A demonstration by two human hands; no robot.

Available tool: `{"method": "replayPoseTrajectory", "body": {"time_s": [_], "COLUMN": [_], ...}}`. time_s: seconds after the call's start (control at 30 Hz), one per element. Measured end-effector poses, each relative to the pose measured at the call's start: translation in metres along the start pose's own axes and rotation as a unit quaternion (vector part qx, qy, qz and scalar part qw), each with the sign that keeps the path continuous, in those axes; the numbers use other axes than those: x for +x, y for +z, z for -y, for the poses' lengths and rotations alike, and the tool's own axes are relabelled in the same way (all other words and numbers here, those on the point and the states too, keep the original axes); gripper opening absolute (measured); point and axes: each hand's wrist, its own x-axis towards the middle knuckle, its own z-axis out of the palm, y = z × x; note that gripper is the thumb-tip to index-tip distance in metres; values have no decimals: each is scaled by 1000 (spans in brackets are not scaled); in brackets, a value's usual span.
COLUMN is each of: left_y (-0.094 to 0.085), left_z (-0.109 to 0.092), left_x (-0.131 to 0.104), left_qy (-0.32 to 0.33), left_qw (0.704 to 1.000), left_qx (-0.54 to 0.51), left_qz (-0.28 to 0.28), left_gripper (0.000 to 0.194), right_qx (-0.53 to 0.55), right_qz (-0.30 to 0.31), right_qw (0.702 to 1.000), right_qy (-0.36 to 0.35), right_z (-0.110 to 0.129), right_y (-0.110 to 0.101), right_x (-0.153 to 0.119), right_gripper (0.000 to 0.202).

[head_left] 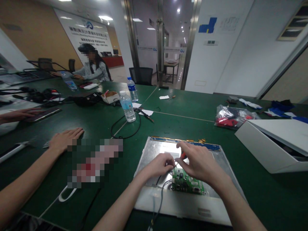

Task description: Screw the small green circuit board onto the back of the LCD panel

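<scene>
A metal-backed display panel (146,160) lies on the green table in front of me, with a green circuit board (189,183) on it. My right hand (198,160) is closed round a screwdriver (183,155); its red handle shows between the fingers and its shaft points down to the board's upper left corner. My left hand (162,165) is closed in a pinch right beside the screwdriver's tip, and what its fingertips hold is hidden. A grey cable (161,195) runs from the board's left side over the panel's near edge. Along the panel's far edge is a narrow blue circuit strip (211,146).
A co-worker's hand (64,139) rests on the table at left. Beyond the panel stand water bottles (128,107), near a black cable (113,128). To the right are a white box (267,150) and a plastic bag (233,117). Another person (96,69) sits at the far left.
</scene>
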Motion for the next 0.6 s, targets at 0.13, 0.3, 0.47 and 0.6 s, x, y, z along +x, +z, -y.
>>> {"method": "replayPoseTrajectory", "body": {"time_s": [0.13,0.3,0.47,0.6], "left_y": [0,-1,-2,-1], "left_z": [-2,-5,-4,-4], "left_x": [-2,-2,-1,-1], "left_qy": [-3,-2,-2,-3], "left_qw": [1000,1000,1000,1000], "left_qx": [7,4,-2,9], "left_qz": [-8,-4,-1,2], "left_gripper": [13,12,14,14], "right_qx": [30,1,-23,23], "right_qz": [-5,1,5,-1], "right_qw": [999,1000,999,1000], "right_qy": [-37,0,27,-10], "right_z": [1,-1,-2,-1], "right_y": [-1,3,3,-1], "right_x": [-2,1,3,-1], "right_gripper": [27,18,13,18]}}
